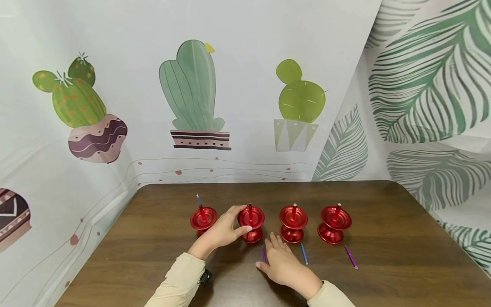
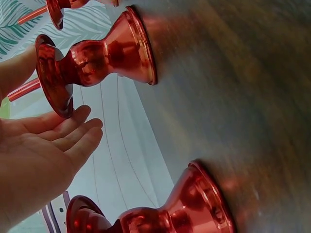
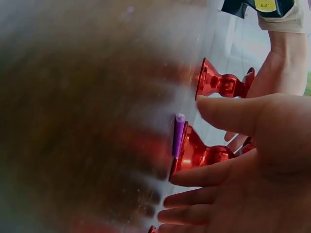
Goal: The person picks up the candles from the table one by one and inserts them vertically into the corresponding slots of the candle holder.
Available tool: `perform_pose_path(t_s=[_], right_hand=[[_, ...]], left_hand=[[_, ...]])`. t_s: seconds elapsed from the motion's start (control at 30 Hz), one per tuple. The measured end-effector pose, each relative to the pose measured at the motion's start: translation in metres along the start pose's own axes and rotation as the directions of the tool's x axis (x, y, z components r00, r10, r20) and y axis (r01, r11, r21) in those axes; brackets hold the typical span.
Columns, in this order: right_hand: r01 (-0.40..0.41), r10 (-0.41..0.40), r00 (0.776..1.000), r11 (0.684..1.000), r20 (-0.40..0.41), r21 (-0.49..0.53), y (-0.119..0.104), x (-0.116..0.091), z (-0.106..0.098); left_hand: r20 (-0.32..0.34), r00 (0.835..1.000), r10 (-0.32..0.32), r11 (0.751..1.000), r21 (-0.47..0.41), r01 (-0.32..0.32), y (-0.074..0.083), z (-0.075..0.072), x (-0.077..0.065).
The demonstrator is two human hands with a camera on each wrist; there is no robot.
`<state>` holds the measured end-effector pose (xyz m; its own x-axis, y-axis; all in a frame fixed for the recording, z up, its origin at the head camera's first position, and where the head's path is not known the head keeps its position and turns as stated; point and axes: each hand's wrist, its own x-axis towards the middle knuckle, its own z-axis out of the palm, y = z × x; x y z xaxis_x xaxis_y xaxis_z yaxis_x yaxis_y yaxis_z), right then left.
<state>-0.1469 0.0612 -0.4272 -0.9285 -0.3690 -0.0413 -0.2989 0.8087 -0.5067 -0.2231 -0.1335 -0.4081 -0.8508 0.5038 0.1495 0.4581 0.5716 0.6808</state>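
My left hand holds the dish of a red metal candle holder, thumb and fingertips at opposite sides of its rim. In the left wrist view, the fingers lie nearly straight against that rim. My right hand is low over the table, fingers extended and holding nothing. Beside its thumb lies a thin purple candle, partly covered by the hand. The same purple candle shows near the holder's base in the right wrist view. At the left, another red holder bears an upright blue candle.
Two more red holders stand to the right in the same row. In front of them lie a blue candle and another purple candle. A printed cloth hangs behind the brown wooden table.
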Motion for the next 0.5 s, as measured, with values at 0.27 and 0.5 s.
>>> perform_pose_path(t_s=[0.27, 0.5], right_hand=[[0.052, -0.060, 0.997, 0.989, -0.050, -0.136, -0.0008, 0.0003, 0.0018], [0.116, -0.157, 0.974, 0.965, -0.162, -0.235, 0.0025, 0.0004, 0.0065]], left_hand=[[-0.004, 1.000, 0.001, 1.000, -0.001, -0.001, 0.0000, -0.0003, 0.0001], [-0.008, 1.000, 0.004, 1.000, -0.004, -0.004, 0.0005, 0.0002, 0.0007]])
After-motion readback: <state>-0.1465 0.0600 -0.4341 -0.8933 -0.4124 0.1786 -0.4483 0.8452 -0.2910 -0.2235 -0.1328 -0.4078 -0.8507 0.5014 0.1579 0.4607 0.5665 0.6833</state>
